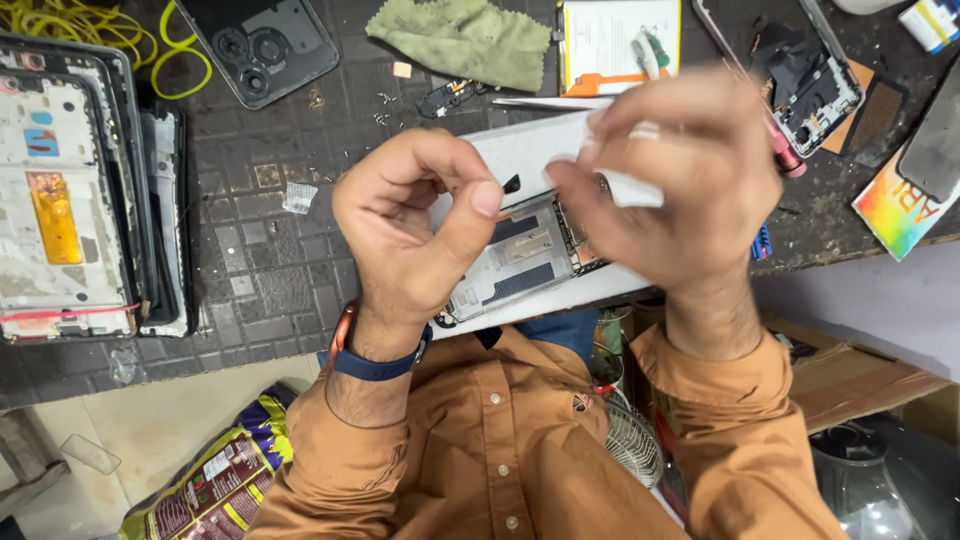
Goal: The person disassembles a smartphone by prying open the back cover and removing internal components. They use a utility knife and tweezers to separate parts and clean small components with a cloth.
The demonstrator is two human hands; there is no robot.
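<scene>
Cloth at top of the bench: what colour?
Olive green cloth, with dirty marks; head view.

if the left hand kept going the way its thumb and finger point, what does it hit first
The left hand points its pinched tips right, at the right hand. First in line looks to be the small dark part between them, then the right hand's fingertips; depth is unclear.

Both hands raised close together, left hand (415,225) pinching thumb to forefinger, right hand (680,185) curled, fingertips closed.
</scene>
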